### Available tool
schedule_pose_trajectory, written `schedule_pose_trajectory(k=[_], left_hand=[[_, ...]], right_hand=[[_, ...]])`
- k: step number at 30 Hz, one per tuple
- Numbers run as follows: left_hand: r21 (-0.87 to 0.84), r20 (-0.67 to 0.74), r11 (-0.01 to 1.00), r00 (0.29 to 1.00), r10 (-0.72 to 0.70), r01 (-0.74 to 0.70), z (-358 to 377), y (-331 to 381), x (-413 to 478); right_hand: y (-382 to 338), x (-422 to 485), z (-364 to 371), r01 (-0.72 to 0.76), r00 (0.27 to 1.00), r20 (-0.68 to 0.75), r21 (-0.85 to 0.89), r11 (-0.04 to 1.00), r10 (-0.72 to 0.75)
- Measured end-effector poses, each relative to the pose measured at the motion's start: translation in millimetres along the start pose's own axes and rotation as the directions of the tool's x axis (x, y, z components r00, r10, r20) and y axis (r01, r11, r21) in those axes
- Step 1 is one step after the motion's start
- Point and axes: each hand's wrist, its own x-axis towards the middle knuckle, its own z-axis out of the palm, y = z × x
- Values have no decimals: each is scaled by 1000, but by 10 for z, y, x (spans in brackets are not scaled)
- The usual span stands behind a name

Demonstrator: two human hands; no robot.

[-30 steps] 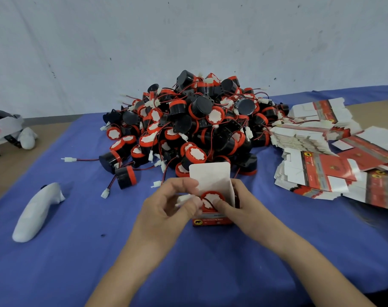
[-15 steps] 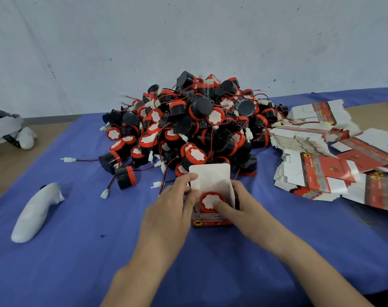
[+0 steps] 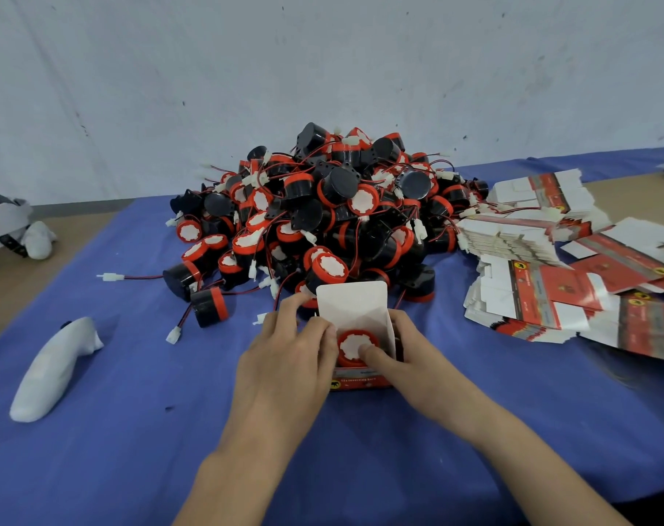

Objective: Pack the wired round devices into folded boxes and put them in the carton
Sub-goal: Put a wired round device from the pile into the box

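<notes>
A small red-and-white folded box (image 3: 355,309) stands on the blue cloth with its top flap raised. Inside it sits a round device (image 3: 353,345) with a red rim and white face. My left hand (image 3: 288,358) holds the box's left side, its fingers curled against the rim. My right hand (image 3: 406,351) grips the right side, and its thumb presses on the device's face. Behind the box lies a big heap of black-and-red wired devices (image 3: 323,210). No carton is in view.
Stacks of flat unfolded boxes (image 3: 543,267) lie at the right. A white controller (image 3: 53,368) rests at the left on the blue cloth (image 3: 133,430), and a white headset (image 3: 4,225) sits at the far left edge. A wall stands behind the table.
The device has sunk deeper into the box. My left hand has moved from the wire over the opening down to the box's left side. My right thumb stays on the device.
</notes>
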Motion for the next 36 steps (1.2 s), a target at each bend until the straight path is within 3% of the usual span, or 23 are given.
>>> schedule_pose_trajectory(k=[10, 18, 22, 25, 30, 36], left_hand=[[306, 128, 951, 992, -10, -30, 3, 69, 77], [134, 190, 990, 979, -77, 52, 39, -17, 35], [144, 198, 989, 979, -52, 23, -25, -18, 35], [167, 158, 986, 987, -30, 4, -67, -7, 27], [159, -53, 982, 992, 113, -104, -118, 36, -35], [67, -15, 996, 998, 63, -62, -73, 41, -120]], right_hand=[[-21, -11, 9, 0, 1000, -1, 2, 1000, 0], [-31, -24, 8, 10, 1000, 11, -10, 1000, -10], [-36, -34, 19, 13, 1000, 26, -14, 1000, -13], [-33, -44, 29, 11, 999, 36, -27, 1000, -10], [-45, -49, 24, 16, 1000, 26, -45, 999, -15], [-38, -51, 40, 22, 1000, 12, -39, 999, -21]])
